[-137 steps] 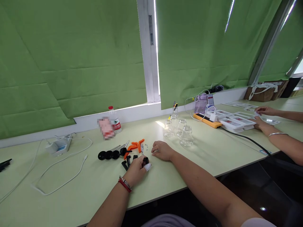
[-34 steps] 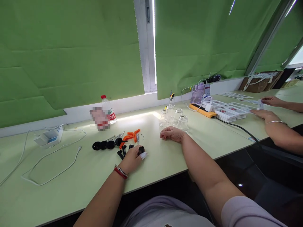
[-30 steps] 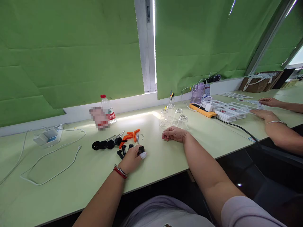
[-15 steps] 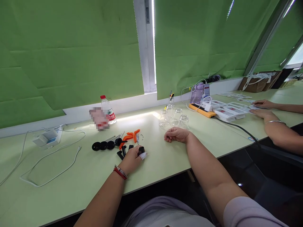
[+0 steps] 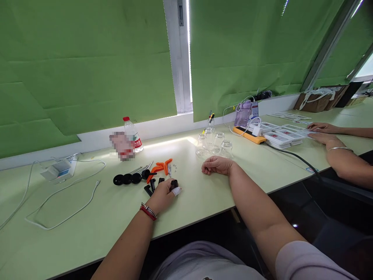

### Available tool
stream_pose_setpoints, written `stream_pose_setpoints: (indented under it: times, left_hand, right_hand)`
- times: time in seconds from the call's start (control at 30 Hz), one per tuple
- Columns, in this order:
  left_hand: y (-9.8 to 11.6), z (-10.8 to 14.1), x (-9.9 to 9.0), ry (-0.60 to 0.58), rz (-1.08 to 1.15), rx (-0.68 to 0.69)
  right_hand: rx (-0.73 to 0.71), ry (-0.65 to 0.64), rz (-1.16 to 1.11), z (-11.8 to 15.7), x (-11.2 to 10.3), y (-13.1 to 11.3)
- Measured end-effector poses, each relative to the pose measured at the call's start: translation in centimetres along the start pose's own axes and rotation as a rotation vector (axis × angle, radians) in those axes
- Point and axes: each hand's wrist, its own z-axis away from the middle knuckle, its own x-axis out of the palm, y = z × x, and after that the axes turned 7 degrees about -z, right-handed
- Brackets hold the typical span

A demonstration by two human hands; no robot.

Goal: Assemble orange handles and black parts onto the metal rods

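My left hand (image 5: 163, 195) is closed around a small black plastic part (image 5: 174, 184), whose end shows between thumb and fingers; its kind is unclear. Just behind that hand lie black handle-like pieces (image 5: 148, 190). Beyond them are round black discs (image 5: 127, 179) with metal rods, orange plastic pieces (image 5: 157, 170), thin metal pins (image 5: 169, 170) and tiny rings (image 5: 175, 168). My right hand (image 5: 217, 166) rests on the table with fingers curled in; what they hold, if anything, is hidden. Several clear glass jars (image 5: 226, 148) stand right behind it.
A red-capped water bottle (image 5: 135, 136) stands by the wall beside a blurred patch. White cables (image 5: 62, 198) lie at left. An orange power strip (image 5: 248, 134), a purple bottle (image 5: 243, 113) and stacked printed cards (image 5: 279, 138) are at right, where another person's hands (image 5: 323, 132) work.
My hands and the parts stay almost still. The other person's hands at the right shift slightly over the cards.
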Motion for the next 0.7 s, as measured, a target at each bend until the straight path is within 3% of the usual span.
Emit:
stream_pose_setpoints:
  times: [0.7]
  left_hand:
    - [0.05, 0.11, 0.07, -0.018, 0.027, -0.019]
  right_hand:
    - [0.008, -0.016, 0.013, -0.3, 0.19, 0.22]
